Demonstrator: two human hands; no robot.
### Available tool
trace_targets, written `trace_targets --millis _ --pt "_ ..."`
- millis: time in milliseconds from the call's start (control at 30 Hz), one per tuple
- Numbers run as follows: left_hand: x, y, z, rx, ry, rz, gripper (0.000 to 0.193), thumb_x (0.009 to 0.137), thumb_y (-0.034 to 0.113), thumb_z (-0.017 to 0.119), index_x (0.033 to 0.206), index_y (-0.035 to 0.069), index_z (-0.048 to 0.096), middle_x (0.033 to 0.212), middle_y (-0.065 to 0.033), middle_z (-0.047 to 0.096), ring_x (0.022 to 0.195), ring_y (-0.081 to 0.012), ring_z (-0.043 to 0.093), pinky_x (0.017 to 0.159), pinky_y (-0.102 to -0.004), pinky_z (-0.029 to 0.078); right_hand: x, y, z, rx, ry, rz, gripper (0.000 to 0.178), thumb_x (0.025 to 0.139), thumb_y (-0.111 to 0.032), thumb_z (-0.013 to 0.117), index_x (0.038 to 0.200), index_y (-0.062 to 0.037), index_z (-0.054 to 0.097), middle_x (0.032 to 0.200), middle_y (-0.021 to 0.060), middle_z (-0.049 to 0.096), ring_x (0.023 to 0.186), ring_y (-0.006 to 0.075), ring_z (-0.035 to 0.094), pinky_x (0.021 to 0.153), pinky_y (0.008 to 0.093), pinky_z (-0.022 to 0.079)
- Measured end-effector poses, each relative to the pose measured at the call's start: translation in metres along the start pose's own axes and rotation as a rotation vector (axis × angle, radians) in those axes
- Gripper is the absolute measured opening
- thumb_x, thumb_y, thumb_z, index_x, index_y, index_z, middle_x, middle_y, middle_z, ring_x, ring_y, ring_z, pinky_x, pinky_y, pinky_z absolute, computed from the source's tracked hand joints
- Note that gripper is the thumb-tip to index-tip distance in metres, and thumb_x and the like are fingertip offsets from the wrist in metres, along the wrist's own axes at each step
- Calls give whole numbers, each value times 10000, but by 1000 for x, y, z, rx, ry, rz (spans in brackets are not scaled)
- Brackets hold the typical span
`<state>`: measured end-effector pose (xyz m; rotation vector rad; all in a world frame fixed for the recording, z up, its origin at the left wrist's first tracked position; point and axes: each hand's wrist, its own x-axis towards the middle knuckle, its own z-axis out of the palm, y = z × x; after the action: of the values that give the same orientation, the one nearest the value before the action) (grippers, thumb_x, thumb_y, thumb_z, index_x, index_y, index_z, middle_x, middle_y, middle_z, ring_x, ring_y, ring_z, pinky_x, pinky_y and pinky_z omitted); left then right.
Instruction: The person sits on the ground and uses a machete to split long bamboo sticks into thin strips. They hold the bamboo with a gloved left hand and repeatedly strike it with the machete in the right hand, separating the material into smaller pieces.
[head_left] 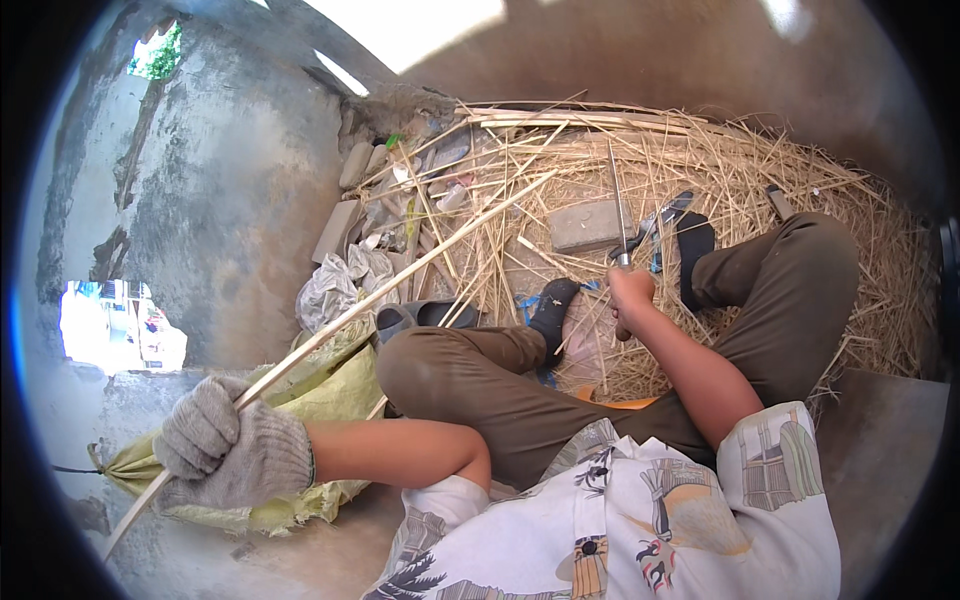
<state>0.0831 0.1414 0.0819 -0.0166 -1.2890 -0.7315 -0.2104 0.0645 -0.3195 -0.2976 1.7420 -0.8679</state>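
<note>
My left hand (pixel 235 445), in a grey knitted glove, is closed around a long pale strip (pixel 400 276) that looks like split bamboo. The strip slants from the lower left up to the middle, its far end over the littered floor. Bare and closed, my right hand (pixel 632 297) grips a knife (pixel 617 205) by its handle. Its long narrow blade points up and away from me, apart from the strip. Beyond that hand a greyish brick (pixel 585 226) lies on the floor, and a dark tool with a curved end (pixel 660 222) rests beside the blade.
Thin strips and shavings (pixel 780 170) cover the floor ahead and to the right. My bent legs (pixel 470 400) frame the work spot. A yellow-green sack (pixel 335 395), dark sandals (pixel 430 316) and rubble with plastic bags (pixel 345 280) are on the left, by a worn wall (pixel 220 200).
</note>
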Motion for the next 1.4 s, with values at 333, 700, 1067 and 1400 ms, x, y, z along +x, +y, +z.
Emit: trace_targets --millis 333,700,1067,1400 --pt "4 -167 9 -216 35 -470 761 892 830 424 500 186 328 467 41 289 423 -106 230 425 -293 197 -2 21 8 -250 -90 -230 286 773 -227 667 767 58 644 680 194 653 598 302 645 616 446 496" --pt "3 -173 -4 -313 -147 -555 758 876 858 403 515 196 327 469 47 291 411 -105 199 430 -296 165 -62 0 5 -485 -266 -569 311 816 -290 670 849 18 695 776 214 709 775 399 700 730 455 546" --pt "4 -170 -15 -317 -88 -528 746 887 838 418 506 203 326 466 44 274 413 -108 193 434 -311 156 -59 1 6 -489 -315 -548 316 819 -294 661 846 19 694 767 218 695 760 391 690 714 458 541" --pt "3 -171 -21 -314 -99 -544 739 889 834 423 517 201 341 479 42 293 426 -110 222 470 -322 154 -34 2 -6 -662 -241 -400 307 788 -276 642 763 23 709 769 226 707 753 393 702 727 451 565"
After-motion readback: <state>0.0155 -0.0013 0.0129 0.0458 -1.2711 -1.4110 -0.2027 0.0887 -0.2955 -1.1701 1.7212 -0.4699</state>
